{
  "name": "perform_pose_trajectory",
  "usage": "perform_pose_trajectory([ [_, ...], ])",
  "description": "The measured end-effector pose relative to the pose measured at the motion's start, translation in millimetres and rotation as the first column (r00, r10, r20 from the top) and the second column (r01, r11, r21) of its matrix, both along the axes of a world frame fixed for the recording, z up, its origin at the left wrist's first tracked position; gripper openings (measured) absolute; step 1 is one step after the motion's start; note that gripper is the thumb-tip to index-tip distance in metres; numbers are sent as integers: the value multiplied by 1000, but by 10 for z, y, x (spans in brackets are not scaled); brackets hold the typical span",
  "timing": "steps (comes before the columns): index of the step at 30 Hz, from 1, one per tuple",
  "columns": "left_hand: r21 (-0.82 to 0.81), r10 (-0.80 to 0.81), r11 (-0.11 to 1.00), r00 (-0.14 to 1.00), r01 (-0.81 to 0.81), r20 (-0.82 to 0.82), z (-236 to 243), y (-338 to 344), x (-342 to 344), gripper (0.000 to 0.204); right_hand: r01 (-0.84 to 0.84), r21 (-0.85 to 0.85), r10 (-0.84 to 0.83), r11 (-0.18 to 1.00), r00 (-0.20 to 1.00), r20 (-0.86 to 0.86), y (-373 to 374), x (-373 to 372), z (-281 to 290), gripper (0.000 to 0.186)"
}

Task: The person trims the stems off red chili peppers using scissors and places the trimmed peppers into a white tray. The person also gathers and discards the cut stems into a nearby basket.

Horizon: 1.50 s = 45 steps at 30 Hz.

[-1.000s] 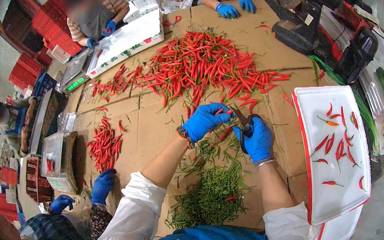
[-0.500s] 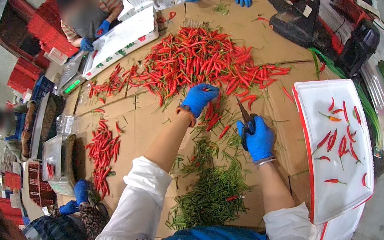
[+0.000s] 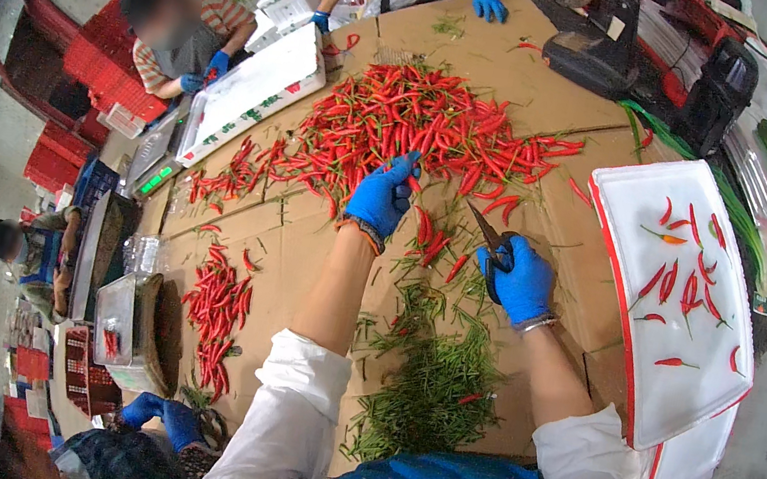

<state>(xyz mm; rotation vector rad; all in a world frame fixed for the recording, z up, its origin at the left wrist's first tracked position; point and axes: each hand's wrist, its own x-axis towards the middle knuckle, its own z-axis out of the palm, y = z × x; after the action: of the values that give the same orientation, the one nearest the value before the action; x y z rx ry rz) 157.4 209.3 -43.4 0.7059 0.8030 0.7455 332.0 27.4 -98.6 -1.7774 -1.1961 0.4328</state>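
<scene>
My left hand, in a blue glove, is closed at the near edge of a large heap of red chilies. A red chili shows at its fingertips, partly hidden by them. My right hand, also gloved in blue, grips a pair of dark scissors, whose blades point up and left toward the heap. A few loose chilies lie between my two hands. Nearer to me spreads a mound of cut green stems.
A white foam tray with scattered chilies stands at right. A smaller chili pile lies left on the cardboard-covered table. Co-workers in blue gloves are around the table, one beside a white foam box. Black equipment stands far right.
My left hand has drawn slightly back and left, and a chili now shows at its fingertips. The right hand with the scissors has barely moved. Co-workers' hands at far side and lower left have shifted.
</scene>
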Motion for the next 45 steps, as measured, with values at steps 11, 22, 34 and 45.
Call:
perform_pose_trajectory([
  [11, -307, 97, 951, 902, 42, 421, -18, -490, 159, 19, -5, 125, -12, 992, 991, 135, 24, -3, 69, 39],
  [22, -83, 154, 986, 983, -146, 100, 84, -550, 151, 20, -38, -15, 39, 999, 995, 93, 14, -7, -35, 36],
  [34, 362, 229, 809, 318, 463, -920, -389, -221, -167, 37, -15, -13, 16, 1000, 999, 40, -6, -4, 46, 35],
  [45, 251, 276, 637, 88, 729, -957, -402, -61, 26, 39, -20, -21, 21, 1000, 998, 59, -12, -27, 126, 34],
])
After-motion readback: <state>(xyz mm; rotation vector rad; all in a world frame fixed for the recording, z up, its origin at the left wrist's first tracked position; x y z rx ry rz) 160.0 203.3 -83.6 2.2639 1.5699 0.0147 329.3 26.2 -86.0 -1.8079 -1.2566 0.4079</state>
